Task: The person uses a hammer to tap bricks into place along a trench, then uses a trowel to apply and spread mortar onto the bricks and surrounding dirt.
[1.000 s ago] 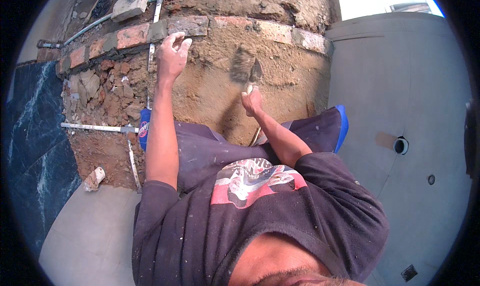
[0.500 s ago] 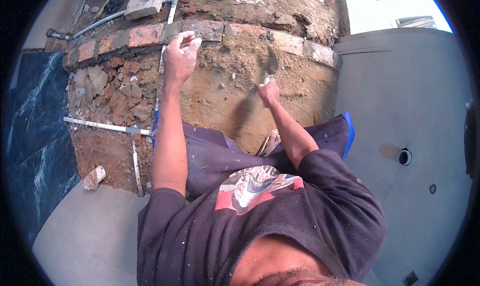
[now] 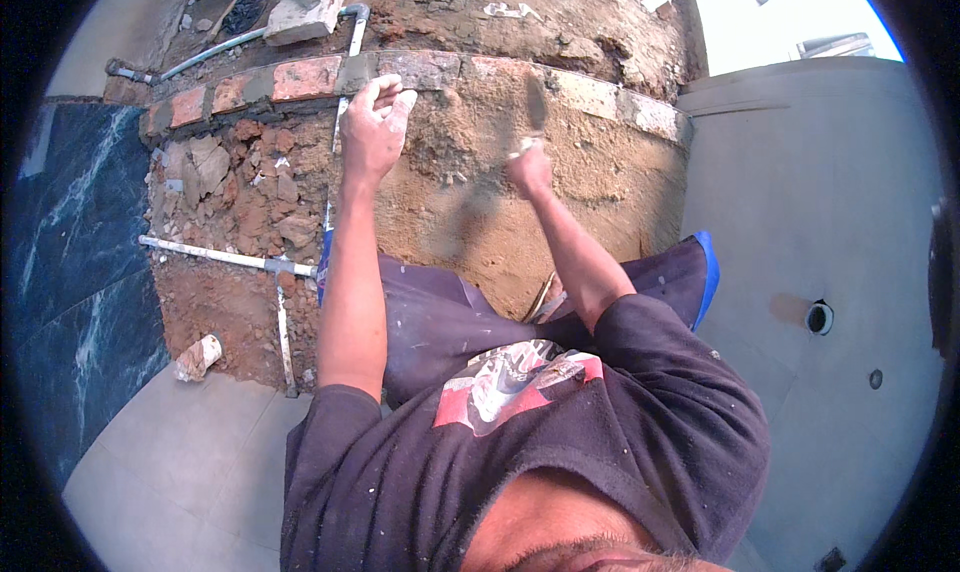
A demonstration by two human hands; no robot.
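My left hand rests with fingers spread against the sandy mortar face just below the row of red bricks, touching the brick edge. My right hand is closed on the handle of a trowel, whose blade points up toward the brick row, blurred by motion. Both arms reach up from my dark shirt over the rough brown earth and mortar wall.
White pipes run across broken rubble at the left. A grey pipe and a stone block lie above the bricks. Dark marbled tile is left, a grey plastered wall with a round hole right, a brick chunk on the floor.
My right hand has lifted the trowel from the middle of the mortar face up toward the brick row. My left hand has stayed at the brick edge.
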